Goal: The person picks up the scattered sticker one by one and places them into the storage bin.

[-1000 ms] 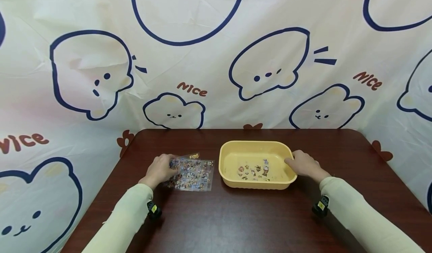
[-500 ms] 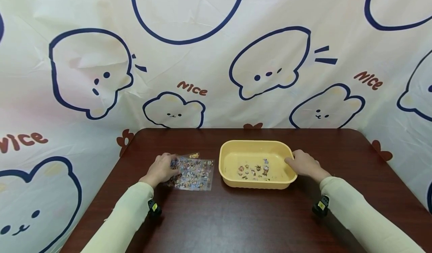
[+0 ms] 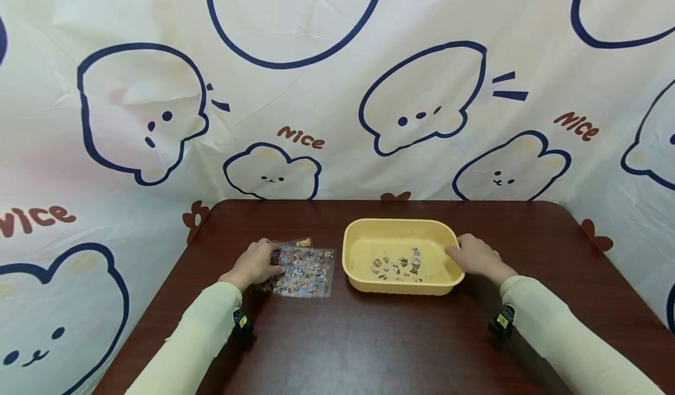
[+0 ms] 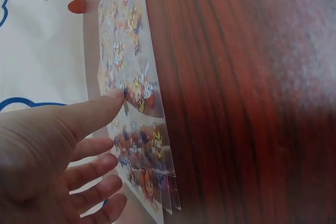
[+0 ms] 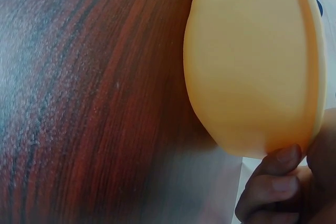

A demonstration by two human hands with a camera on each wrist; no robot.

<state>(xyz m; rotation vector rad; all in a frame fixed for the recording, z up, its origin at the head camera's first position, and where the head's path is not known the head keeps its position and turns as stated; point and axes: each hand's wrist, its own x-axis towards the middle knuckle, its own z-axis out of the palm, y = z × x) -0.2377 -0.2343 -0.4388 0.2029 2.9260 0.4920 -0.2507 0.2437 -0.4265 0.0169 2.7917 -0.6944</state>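
My left hand (image 3: 255,264) rests on the left part of a small stack of clear sticker sheets (image 3: 308,275) covered with tiny colourful figures. In the left wrist view, the thumb (image 4: 100,109) touches the top sheet, and the other fingers lie loosely along the sheets' edge. A yellow plastic basin (image 3: 401,288) stands to the right of the sheets. My right hand (image 3: 479,257) grips its right end, with the thumb over the rim and fingers (image 5: 273,187) against the outside. Several small cut-out stickers (image 3: 403,262) lie on the basin's floor.
Both hands work on a dark red-brown wooden table (image 3: 369,342). A white cloth (image 3: 337,90) printed with blue bear outlines hangs behind and at the sides. A small gold figure (image 3: 303,243) shows on a sheet sticking out behind the top one.
My left hand has shifted slightly to the right over the sticker sheets. The right hand and the basin have stayed in place.
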